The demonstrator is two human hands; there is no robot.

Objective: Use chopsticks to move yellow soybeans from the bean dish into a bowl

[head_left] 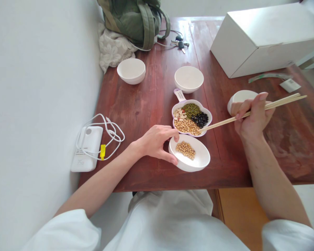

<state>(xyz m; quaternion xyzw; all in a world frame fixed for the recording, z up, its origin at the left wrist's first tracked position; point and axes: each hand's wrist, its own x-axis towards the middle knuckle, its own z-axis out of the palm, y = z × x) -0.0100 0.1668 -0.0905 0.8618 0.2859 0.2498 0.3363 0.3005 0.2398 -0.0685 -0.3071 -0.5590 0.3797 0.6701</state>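
Chopsticks [222, 123], one pair: on my feed, gripped in right hand [253, 116], long axis slanting leftward to soybeans [184, 126] in flower-shaped dish [180, 95]. White bowl [202, 157]: just beside dish, near side; left hand [161, 139] pinching its rim.

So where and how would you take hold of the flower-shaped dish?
Probably by the handle, pinched, coming from the left. It juts from the far edge of the flower-shaped dish and looks narrow against the wide body, while a white bowl crowds its far right side.
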